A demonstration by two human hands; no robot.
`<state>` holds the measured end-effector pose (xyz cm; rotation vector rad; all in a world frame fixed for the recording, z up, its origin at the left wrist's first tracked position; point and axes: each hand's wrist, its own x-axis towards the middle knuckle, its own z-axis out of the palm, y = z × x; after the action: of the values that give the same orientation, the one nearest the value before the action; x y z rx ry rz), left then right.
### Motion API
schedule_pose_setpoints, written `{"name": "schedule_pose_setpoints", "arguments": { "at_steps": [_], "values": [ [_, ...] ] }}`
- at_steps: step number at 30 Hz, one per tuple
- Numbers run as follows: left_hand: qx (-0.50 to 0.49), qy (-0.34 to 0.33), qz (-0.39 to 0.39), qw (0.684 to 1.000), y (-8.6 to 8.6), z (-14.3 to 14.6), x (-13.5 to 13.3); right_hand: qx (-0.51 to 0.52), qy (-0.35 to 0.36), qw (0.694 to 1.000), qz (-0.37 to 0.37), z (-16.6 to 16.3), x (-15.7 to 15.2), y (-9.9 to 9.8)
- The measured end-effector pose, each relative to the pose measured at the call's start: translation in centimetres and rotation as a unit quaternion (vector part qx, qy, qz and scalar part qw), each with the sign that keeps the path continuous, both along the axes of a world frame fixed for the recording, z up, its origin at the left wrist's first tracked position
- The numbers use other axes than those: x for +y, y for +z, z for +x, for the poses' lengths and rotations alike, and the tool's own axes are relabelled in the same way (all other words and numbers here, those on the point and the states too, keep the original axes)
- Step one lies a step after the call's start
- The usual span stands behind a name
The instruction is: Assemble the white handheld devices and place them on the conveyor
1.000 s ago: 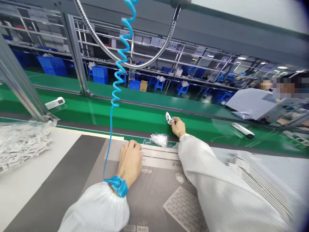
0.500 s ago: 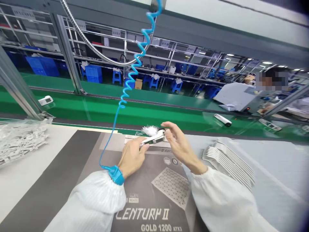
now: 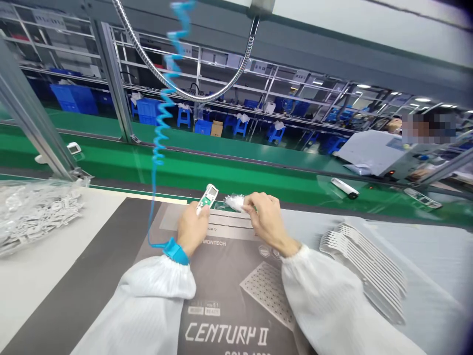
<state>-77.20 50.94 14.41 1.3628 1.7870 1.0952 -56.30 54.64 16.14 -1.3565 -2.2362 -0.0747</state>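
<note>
My left hand (image 3: 192, 229), with a blue wrist strap (image 3: 176, 251) on its wrist, is closed round the lower end of a white handheld device (image 3: 207, 198). The device is tilted up, its green circuit board and small screen showing. My right hand (image 3: 266, 217) is at the right side of a small clear plastic bag (image 3: 235, 201) with whitish contents. Its thumb and fingers are pinched together; what lies between them is hidden. Both hands are above the far end of a dark printed cardboard box (image 3: 221, 291).
A bag of white plastic parts (image 3: 40, 212) lies at the left, and a stack of white plastic shells (image 3: 364, 268) at the right. White devices (image 3: 344, 188) rest on the green conveyor belt (image 3: 258, 178). A coiled blue cord (image 3: 162, 118) hangs at the left, near a metal post (image 3: 111, 79).
My right hand has left the device and moved to the plastic bag, its fingers closing. My left hand has shifted left and turned the device upright, its board side showing.
</note>
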Motion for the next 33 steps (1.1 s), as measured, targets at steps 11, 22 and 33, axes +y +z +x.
{"name": "schedule_pose_setpoints", "arguments": {
  "at_steps": [11,22,33],
  "values": [
    [-0.332,-0.001,0.051,0.942,1.7,0.1,-0.3,-0.096,-0.142,0.985,-0.023,9.2,-2.3,1.0],
    [-0.412,-0.038,0.000,0.911,3.0,1.0,-1.3,-0.142,-0.204,0.968,-0.041,16.6,-8.4,3.7],
    [-0.101,-0.187,0.112,0.971,0.1,1.5,-1.0,0.506,0.101,0.772,-0.372,0.6,-2.3,-1.1]
  ]
}}
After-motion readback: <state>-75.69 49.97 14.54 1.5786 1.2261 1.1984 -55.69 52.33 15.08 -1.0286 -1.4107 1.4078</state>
